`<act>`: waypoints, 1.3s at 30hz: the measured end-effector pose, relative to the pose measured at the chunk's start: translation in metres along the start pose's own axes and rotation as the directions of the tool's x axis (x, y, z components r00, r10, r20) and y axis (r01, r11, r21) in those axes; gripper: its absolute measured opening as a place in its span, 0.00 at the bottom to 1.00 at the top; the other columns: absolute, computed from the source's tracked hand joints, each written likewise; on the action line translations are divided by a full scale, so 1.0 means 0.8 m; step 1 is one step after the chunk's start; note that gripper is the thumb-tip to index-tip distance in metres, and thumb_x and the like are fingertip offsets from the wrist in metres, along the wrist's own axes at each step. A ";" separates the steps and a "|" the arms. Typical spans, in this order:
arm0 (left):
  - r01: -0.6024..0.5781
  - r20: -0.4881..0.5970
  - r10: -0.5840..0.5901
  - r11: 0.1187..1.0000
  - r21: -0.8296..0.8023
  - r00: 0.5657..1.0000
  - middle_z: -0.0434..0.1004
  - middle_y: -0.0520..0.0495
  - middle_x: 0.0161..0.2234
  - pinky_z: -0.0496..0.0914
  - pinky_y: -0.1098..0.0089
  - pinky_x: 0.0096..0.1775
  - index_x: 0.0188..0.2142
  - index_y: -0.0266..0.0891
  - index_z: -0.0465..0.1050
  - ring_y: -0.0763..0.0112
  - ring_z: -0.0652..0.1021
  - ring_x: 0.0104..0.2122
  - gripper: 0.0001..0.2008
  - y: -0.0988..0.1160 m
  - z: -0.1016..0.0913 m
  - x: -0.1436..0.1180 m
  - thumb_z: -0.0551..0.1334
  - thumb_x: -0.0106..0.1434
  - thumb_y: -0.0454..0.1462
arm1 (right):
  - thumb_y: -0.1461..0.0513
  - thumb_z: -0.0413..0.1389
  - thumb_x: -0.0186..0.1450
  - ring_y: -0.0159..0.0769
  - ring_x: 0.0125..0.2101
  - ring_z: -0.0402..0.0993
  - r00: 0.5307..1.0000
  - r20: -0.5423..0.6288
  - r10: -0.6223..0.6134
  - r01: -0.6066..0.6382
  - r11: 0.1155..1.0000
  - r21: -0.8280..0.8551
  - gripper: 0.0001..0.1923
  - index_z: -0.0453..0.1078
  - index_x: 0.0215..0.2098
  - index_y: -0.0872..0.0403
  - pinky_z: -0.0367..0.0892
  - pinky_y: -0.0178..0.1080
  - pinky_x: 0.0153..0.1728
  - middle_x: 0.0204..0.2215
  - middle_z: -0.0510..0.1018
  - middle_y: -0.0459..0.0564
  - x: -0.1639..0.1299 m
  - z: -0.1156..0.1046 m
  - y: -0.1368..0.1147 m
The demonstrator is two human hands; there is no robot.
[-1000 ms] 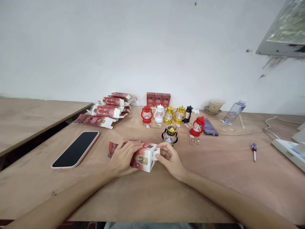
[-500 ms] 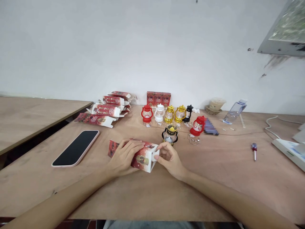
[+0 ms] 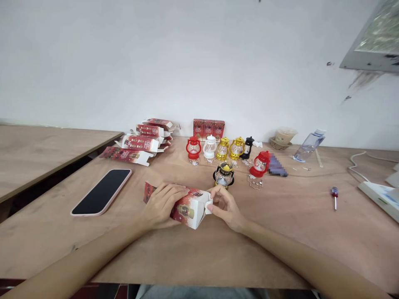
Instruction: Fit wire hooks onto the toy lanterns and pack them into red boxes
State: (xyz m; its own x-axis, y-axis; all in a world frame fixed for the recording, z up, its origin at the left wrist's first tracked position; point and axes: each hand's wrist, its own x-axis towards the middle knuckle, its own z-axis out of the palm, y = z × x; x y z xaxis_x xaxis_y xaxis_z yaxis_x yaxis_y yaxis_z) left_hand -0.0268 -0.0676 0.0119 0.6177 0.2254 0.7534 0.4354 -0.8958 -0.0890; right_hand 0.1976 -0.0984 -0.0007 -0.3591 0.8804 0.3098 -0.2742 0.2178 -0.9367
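Plywood desk against a blank white wall; we sit at its near edge.

Between our hands lies a small red carton, on its side on the desk. Left hand is clamped over its top and near face, pinning it. Right hand pinches the white end flap between thumb and fingertips; the end looks part open.

Just beyond the right grip: a black-and-gold toy lantern, standing apart from the others. Further out, a row of lanterns, red, white, gold, gold, black, with one more red one tilted to its right. Three closed cartons stand at the wall. Past the left grip, a pile of flat carton blanks; nearer, a phone face up. Well to the right, a small screwdriver, a water bottle, a lidded cup.

Risks, as we judge them: thin card creasing or tearing at the flap if the pinch pulls crooked; too much left-hand pressure flattening the carton; the right knuckles, so close, knocking the near lantern over.
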 end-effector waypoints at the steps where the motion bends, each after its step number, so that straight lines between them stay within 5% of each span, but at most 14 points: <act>1: 0.008 0.007 -0.008 1.000 -0.002 1.000 0.77 0.42 0.40 0.68 0.61 0.41 0.50 0.36 0.62 0.60 0.77 0.41 0.23 0.000 0.000 0.000 0.52 0.64 0.51 | 0.53 0.61 0.56 0.30 0.31 0.67 1.000 -0.007 -0.003 0.003 1.000 -0.005 0.17 0.57 0.32 0.50 0.65 0.34 0.32 0.32 0.69 0.44 0.000 0.000 0.001; 17: -0.028 -0.028 0.028 0.999 0.028 0.999 0.78 0.41 0.38 0.68 0.62 0.42 0.51 0.36 0.62 0.62 0.77 0.40 0.25 -0.001 0.002 -0.002 0.52 0.63 0.52 | 0.55 0.62 0.55 0.30 0.31 0.68 0.999 -0.049 0.003 -0.005 0.999 -0.035 0.16 0.59 0.33 0.50 0.65 0.34 0.32 0.31 0.70 0.44 0.001 0.004 0.012; 20: -0.062 -0.039 0.063 0.998 0.011 0.997 0.78 0.39 0.40 0.68 0.61 0.43 0.51 0.35 0.62 0.62 0.77 0.42 0.25 -0.001 0.004 -0.002 0.49 0.65 0.52 | 0.56 0.66 0.50 0.30 0.32 0.69 0.998 -0.055 0.010 -0.010 1.000 -0.015 0.23 0.61 0.40 0.48 0.66 0.33 0.32 0.33 0.70 0.43 0.002 0.003 0.014; 24: -0.169 -0.055 0.169 0.986 0.017 0.984 0.78 0.42 0.41 0.67 0.58 0.47 0.50 0.37 0.62 0.63 0.76 0.45 0.20 0.002 0.004 -0.004 0.48 0.67 0.49 | 0.57 0.70 0.43 0.32 0.39 0.71 0.994 0.089 0.060 -0.064 0.997 0.033 0.44 0.56 0.55 0.42 0.67 0.35 0.38 0.43 0.69 0.45 0.002 0.000 0.013; 27: -0.265 -0.070 0.272 0.960 0.091 0.960 0.78 0.48 0.43 0.66 0.61 0.49 0.46 0.41 0.64 0.68 0.75 0.48 0.12 0.009 0.002 -0.008 0.48 0.69 0.40 | 0.54 0.69 0.43 0.36 0.46 0.69 0.964 0.258 0.067 -0.086 0.994 0.064 0.47 0.55 0.58 0.42 0.67 0.37 0.43 0.51 0.67 0.48 -0.001 0.001 0.009; 29: -0.221 -0.090 0.240 0.958 0.185 0.967 0.77 0.52 0.44 0.64 0.61 0.52 0.45 0.45 0.65 0.70 0.73 0.50 0.09 0.013 0.002 -0.010 0.50 0.68 0.36 | 0.54 0.68 0.46 0.36 0.45 0.69 0.963 0.270 0.031 -0.046 0.998 0.049 0.42 0.58 0.56 0.43 0.67 0.38 0.43 0.50 0.69 0.48 -0.003 0.002 0.010; 32: -0.004 -0.127 0.051 0.937 0.349 0.991 0.71 0.49 0.50 0.59 0.56 0.55 0.49 0.51 0.65 0.63 0.68 0.55 0.15 0.019 0.005 -0.006 0.59 0.63 0.37 | 0.57 0.67 0.49 0.35 0.44 0.70 0.990 0.090 -0.112 0.115 0.993 -0.033 0.33 0.62 0.51 0.43 0.68 0.37 0.43 0.48 0.69 0.47 -0.003 0.002 0.016; 35: 0.142 -0.156 -0.091 0.925 0.352 0.983 0.57 0.44 0.58 0.59 0.51 0.55 0.52 0.53 0.65 0.51 0.61 0.58 0.24 0.021 0.006 0.003 0.65 0.56 0.36 | 0.60 0.67 0.50 0.40 0.52 0.65 0.945 -0.063 -0.320 0.293 0.918 -0.265 0.32 0.61 0.50 0.41 0.69 0.41 0.46 0.55 0.60 0.50 -0.003 0.000 0.020; 39: 0.185 -0.044 -0.188 0.980 -0.069 0.981 0.44 0.38 0.62 0.63 0.51 0.54 0.57 0.46 0.57 0.50 0.60 0.59 0.27 0.025 0.002 0.012 0.57 0.59 0.28 | 0.65 0.62 0.56 0.46 0.58 0.57 0.814 0.146 -0.562 0.507 0.566 -0.650 0.27 0.61 0.51 0.42 0.65 0.49 0.52 0.62 0.42 0.51 -0.006 -0.002 0.012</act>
State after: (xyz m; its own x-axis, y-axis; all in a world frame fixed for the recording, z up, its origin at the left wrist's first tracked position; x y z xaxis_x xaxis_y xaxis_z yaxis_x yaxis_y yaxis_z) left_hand -0.0113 -0.0831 0.0162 0.4956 0.3728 0.7845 0.4961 -0.8629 0.0967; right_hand 0.1980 -0.1004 -0.0113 -0.2683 0.5333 0.8022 0.2432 0.8433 -0.4793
